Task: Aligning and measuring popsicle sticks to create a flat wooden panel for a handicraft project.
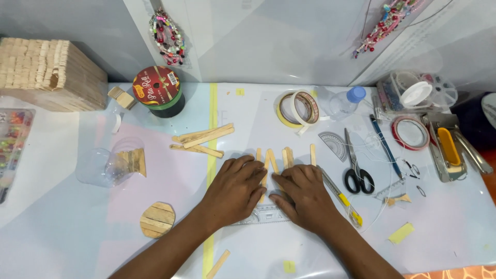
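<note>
Both sets of fingers (pixel 258 173) are lying flat and spread, gripping nothing, pressing a row of wooden craft sticks (pixel 272 159) onto the desk (pixel 449 232) in front of a clear ruler (pixel 263 213). The left hand (pixel 235 188) and right hand (pixel 305 194) are meeting over the middle sticks. Uneven pressure could be nudging the loose sticks out of line, I judge, or a sleeve-side wrist might be knocking the yellow utility knife (pixel 341 196) beside the right hand. Scissors (pixel 356 170), tape rolls (pixel 297 108), and a loose stick pile (pixel 201 139) are crowding the pale glossy surface below a grey wall.
</note>
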